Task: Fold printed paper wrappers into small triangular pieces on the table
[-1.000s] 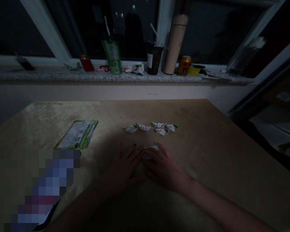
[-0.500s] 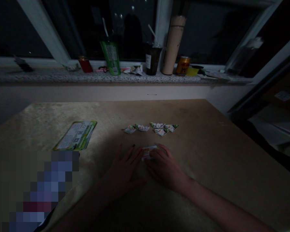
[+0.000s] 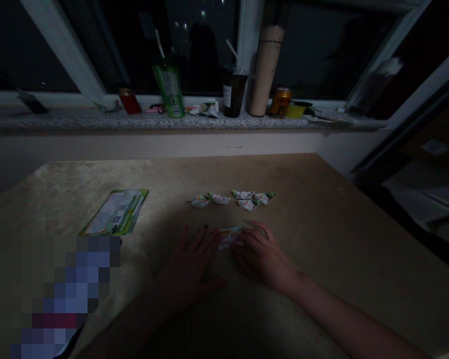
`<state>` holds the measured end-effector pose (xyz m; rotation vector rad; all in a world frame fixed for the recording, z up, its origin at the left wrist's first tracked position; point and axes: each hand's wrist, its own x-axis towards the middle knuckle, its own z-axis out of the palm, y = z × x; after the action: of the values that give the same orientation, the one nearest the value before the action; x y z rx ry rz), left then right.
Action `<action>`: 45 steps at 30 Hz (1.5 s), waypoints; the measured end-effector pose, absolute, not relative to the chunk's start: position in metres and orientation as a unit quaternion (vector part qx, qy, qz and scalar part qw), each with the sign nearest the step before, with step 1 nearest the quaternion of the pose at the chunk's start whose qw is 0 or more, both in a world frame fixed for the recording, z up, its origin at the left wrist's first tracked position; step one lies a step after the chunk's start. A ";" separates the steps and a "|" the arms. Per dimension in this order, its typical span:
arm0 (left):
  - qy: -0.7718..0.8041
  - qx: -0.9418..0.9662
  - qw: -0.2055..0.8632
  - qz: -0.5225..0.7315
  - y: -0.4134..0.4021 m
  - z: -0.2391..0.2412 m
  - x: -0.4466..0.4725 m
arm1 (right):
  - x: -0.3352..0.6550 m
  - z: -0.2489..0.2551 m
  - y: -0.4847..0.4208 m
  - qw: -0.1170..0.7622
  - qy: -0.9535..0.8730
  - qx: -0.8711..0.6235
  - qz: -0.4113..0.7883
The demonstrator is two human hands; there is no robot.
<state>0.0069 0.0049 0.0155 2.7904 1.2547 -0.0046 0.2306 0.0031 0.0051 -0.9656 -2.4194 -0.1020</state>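
Observation:
A small printed paper piece (image 3: 229, 236) lies on the tan table (image 3: 322, 224) between my two hands. My left hand (image 3: 189, 262) rests flat with fingers stretched out, its fingertips at the paper's left edge. My right hand (image 3: 260, 252) lies over the paper's right side, fingers bent and pressing on it. Just beyond, several small folded paper triangles (image 3: 234, 198) sit in a row. The light is dim.
A green printed leaflet (image 3: 115, 212) lies at the left of the table. A blurred-out patch (image 3: 63, 294) covers the near left. The stone windowsill (image 3: 60, 119) behind holds a green cup (image 3: 169, 89), a dark cup (image 3: 232, 93), a tall tube (image 3: 264, 70) and cans (image 3: 280, 102).
My right hand has slid a little to the right, so more of the paper piece shows between the hands. The left hand has stayed put.

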 end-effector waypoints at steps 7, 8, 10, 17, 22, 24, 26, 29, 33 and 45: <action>0.402 0.915 0.033 0.010 0.005 0.014 0.006 | 0.233 0.006 0.003 0.244 -0.897 -0.367 -0.010; 0.401 0.915 0.030 0.013 0.005 0.013 0.006 | 0.234 0.005 0.004 0.253 -0.896 -0.366 -0.018; 0.400 0.916 0.026 0.017 0.005 0.011 0.006 | 0.236 0.005 0.004 0.267 -0.891 -0.366 -0.034; 0.395 0.918 0.019 0.037 0.005 0.008 0.005 | 0.237 0.007 0.005 0.259 -0.892 -0.367 -0.051; 0.396 0.917 0.011 0.041 0.006 0.007 0.005 | 0.241 0.005 0.007 0.284 -0.881 -0.371 -0.073; 0.395 0.918 0.012 0.036 0.006 0.007 0.005 | 0.241 0.005 0.007 0.285 -0.879 -0.375 -0.073; 0.398 0.917 0.014 0.030 0.005 0.008 0.006 | 0.241 0.006 0.007 0.287 -0.878 -0.376 -0.077; 0.400 0.916 0.017 0.028 0.005 0.010 0.007 | 0.241 0.008 0.007 0.289 -0.878 -0.373 -0.081; 0.408 0.911 0.023 0.051 0.007 0.014 0.011 | 0.240 0.009 0.007 0.261 -0.890 -0.366 -0.069; 0.471 0.867 0.043 0.155 0.019 0.005 0.022 | 0.236 0.008 0.014 0.254 -0.881 -0.396 -0.040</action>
<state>0.0218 0.0187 0.0053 2.6527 1.4395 0.4737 0.2361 0.0142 0.0076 -1.0760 -2.3949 -0.1087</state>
